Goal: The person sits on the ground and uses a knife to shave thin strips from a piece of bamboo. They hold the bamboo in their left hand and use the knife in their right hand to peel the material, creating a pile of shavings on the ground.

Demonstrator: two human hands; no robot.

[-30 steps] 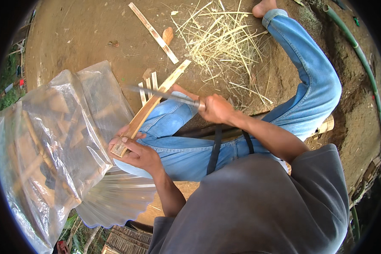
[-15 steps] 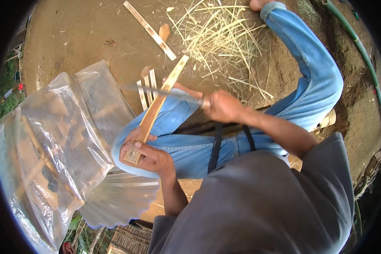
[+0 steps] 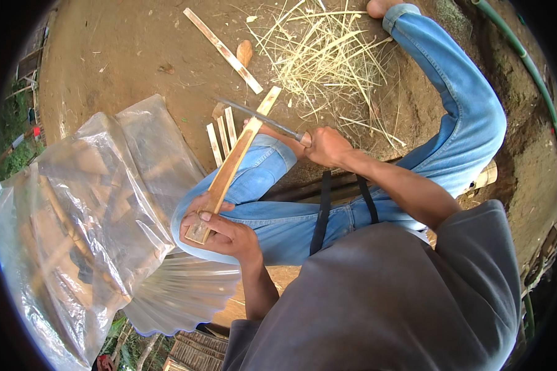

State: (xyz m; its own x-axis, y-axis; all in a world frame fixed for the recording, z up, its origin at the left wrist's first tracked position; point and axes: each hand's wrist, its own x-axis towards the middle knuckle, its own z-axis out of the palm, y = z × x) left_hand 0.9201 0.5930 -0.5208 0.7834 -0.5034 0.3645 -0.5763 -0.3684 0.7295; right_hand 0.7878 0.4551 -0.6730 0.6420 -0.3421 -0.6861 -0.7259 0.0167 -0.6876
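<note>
While a large, clear, crinkled plastic sheet [image 3: 114, 161] spreads at the left, the faded blue denim jeans [image 3: 284, 226] make a lap for the work, and a tangled pile of thin, pale shavings [image 3: 328, 55] lies beyond. Over the left leg of the jeans slants a long, flat, tan-and-cream wooden strip [image 3: 231, 164], its near end clamped between the thumb and fingers of the left hand [image 3: 229, 236]. Across its far part lies a thin grey metal knife with a brown handle [image 3: 284, 129]; the right hand [image 3: 329, 148] is wrapped around that handle, well apart from the left. Whether the edge bites cannot be told. For clean shaving, a low, even blade angle seems best, with the strip braced firmly on the leg and each stroke directed away from the holding fingers. No brand, label or legible writing shows on strip or knife.
</note>
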